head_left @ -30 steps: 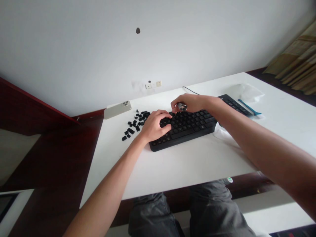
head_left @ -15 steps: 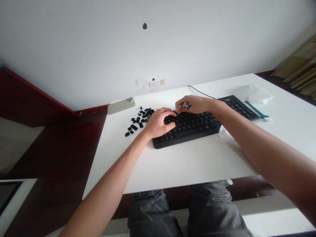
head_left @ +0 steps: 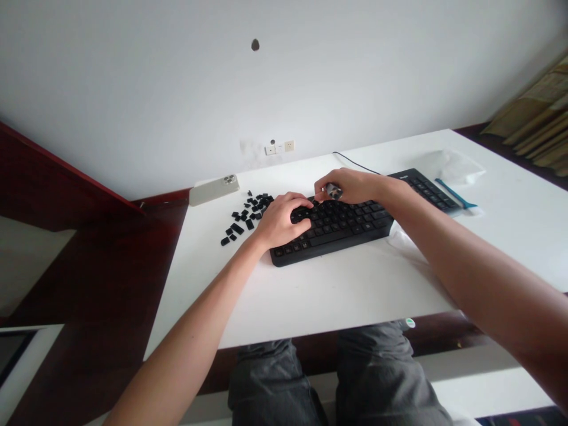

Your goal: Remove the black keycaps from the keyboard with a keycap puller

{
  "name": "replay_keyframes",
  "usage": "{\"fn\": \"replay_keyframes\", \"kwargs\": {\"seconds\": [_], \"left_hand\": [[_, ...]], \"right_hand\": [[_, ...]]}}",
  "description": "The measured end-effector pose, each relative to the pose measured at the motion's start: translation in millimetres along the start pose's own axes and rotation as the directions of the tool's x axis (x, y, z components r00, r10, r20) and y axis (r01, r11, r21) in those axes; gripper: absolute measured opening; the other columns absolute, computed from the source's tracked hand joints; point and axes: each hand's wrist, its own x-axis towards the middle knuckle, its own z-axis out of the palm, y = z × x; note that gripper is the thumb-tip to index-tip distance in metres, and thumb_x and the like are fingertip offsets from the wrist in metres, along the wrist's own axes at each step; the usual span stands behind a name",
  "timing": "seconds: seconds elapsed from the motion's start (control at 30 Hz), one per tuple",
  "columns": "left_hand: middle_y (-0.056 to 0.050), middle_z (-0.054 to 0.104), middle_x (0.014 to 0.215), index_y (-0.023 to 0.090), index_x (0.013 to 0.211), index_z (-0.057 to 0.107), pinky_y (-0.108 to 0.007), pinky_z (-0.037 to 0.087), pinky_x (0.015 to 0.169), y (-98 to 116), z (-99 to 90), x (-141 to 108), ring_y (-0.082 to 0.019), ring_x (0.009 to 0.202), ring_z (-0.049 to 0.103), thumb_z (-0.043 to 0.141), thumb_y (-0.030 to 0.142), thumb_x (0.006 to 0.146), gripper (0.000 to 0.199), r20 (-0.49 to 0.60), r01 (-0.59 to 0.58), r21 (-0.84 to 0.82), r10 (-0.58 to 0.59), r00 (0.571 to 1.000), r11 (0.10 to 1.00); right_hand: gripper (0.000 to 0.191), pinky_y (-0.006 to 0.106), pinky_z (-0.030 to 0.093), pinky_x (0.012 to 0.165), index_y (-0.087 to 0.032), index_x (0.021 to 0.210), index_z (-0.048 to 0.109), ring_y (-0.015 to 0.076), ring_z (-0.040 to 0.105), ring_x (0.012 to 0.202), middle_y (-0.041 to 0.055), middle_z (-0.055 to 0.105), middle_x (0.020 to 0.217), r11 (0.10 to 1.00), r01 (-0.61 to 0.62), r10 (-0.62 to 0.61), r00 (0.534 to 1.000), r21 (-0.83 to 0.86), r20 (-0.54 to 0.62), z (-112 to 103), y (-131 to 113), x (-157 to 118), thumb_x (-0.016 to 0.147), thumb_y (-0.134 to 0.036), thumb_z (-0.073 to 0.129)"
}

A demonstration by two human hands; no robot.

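A black keyboard [head_left: 328, 239] lies slantwise on the white table. My left hand [head_left: 280, 221] rests over its left part, thumb and fingers apart, with the fingertips on or just above the keys. Close beside it, my right hand [head_left: 350, 184] is closed around a tool with a rounded, dark and shiny handle end [head_left: 333, 190]. The tool's working end points down at the upper rows of keys and is hidden by my fingers. Loose black keycaps [head_left: 237, 228] are scattered left of the keyboard, near my left hand.
A phone [head_left: 214, 190] lies at the table's back left. At the right are a blue brush [head_left: 455, 192] and a clear plastic bag [head_left: 448, 167]. White crumpled material [head_left: 400, 238] sits under my right forearm. A black cable [head_left: 355, 161] runs behind the keyboard.
The whole view has shifted slightly. Both hands keep nearly the same places on the keyboard, and the tool's handle end in my right hand has tilted a little.
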Motion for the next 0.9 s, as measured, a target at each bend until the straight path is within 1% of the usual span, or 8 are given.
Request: {"fn": "replay_keyframes", "kwargs": {"seconds": [0.13,0.23,0.33,0.4,0.47,0.57,0.73,0.9], "left_hand": [[-0.006,0.069,0.134,0.027,0.116,0.074,-0.050,0.045,0.120,0.8,-0.1,-0.1,-0.028,0.129,0.062,0.068,0.020,0.088,0.029,-0.001,-0.003,-0.004,0.003,1.000,1.000],[-0.005,0.069,0.133,0.027,0.112,0.074,-0.051,0.044,0.119,1.0,-0.2,0.1,-0.028,0.129,0.062,0.068,0.020,0.088,0.026,0.005,-0.019,0.002,0.019,1.000,1.000],[-0.004,0.071,0.128,0.026,0.113,0.069,-0.048,0.047,0.115,0.6,-0.4,0.1,-0.027,0.123,0.065,0.066,0.018,0.087,0.027,-0.010,-0.042,-0.013,0.042,0.999,0.999],[-0.004,0.072,0.124,0.026,0.116,0.065,-0.047,0.049,0.112,0.1,-0.1,0.0,-0.026,0.119,0.066,0.065,0.018,0.086,0.030,-0.028,-0.033,-0.024,0.032,0.999,0.999],[-0.004,0.071,0.127,0.026,0.121,0.062,-0.048,0.050,0.112,-0.5,1.0,-0.2,-0.027,0.121,0.065,0.066,0.019,0.086,0.036,-0.038,-0.012,-0.013,0.012,0.999,1.000],[-0.006,0.069,0.134,0.025,0.128,0.061,-0.049,0.049,0.114,-1.6,3.5,-0.2,-0.029,0.126,0.063,0.067,0.020,0.086,0.042,-0.035,-0.011,0.030,0.012,0.999,0.999],[-0.005,0.068,0.134,0.025,0.120,0.068,-0.049,0.050,0.113,-4.6,7.0,0.3,-0.028,0.124,0.064,0.067,0.018,0.087,0.033,-0.025,-0.031,0.082,0.033,0.999,0.996],[-0.004,0.068,0.134,0.025,0.118,0.071,-0.047,0.050,0.114,-6.1,8.0,-0.5,-0.026,0.123,0.065,0.067,0.016,0.088,0.032,-0.041,-0.051,0.086,0.054,0.998,0.995]], "right_hand": [[0.037,0.033,0.053,0.090,-0.024,0.096,0.077,0.0211,0.073,0.097,0.0032,0.081,0.103,0.998,0.056,-0.056,0.998,0.010,0.014,0.1,-0.6,4.6,0.079,-0.005,0.051],[0.039,0.034,0.053,0.090,-0.024,0.094,0.077,0.0210,0.072,0.097,0.0031,0.080,0.102,0.998,0.068,-0.068,0.998,0.002,0.015,1.5,0.9,6.4,0.075,-0.003,0.051],[0.042,0.035,0.053,0.090,-0.025,0.093,0.076,0.0224,0.072,0.099,0.0031,0.080,0.102,0.997,0.074,-0.074,0.997,0.011,-0.009,2.1,4.3,4.5,0.069,-0.002,0.051],[0.040,0.035,0.053,0.087,-0.024,0.091,0.075,0.0231,0.073,0.097,0.0036,0.080,0.101,0.992,0.116,-0.115,0.993,0.048,-0.021,2.3,7.8,2.6,0.066,-0.004,0.051],[0.039,0.036,0.053,0.083,-0.024,0.089,0.074,0.0232,0.073,0.093,0.0038,0.080,0.098,0.984,0.162,-0.160,0.986,0.067,-0.039,3.3,11.3,2.0,0.065,-0.005,0.051],[0.039,0.036,0.051,0.079,-0.026,0.089,0.074,0.0223,0.072,0.087,0.0028,0.080,0.093,0.979,0.206,-0.204,0.975,0.013,-0.090,6.7,13.6,3.1,0.066,-0.004,0.051],[0.036,0.034,0.044,0.071,-0.027,0.087,0.073,0.0182,0.067,0.075,0.0002,0.077,0.085,0.971,0.237,-0.240,0.967,-0.045,-0.082,10.6,7.4,-0.7,0.070,-0.003,0.052],[0.035,0.032,0.033,0.062,-0.028,0.086,0.072,0.0147,0.055,0.058,-0.0023,0.069,0.070,0.970,0.152,-0.175,0.979,-0.188,-0.107,13.5,-6.3,-11.7,0.072,0.000,0.056]]}}
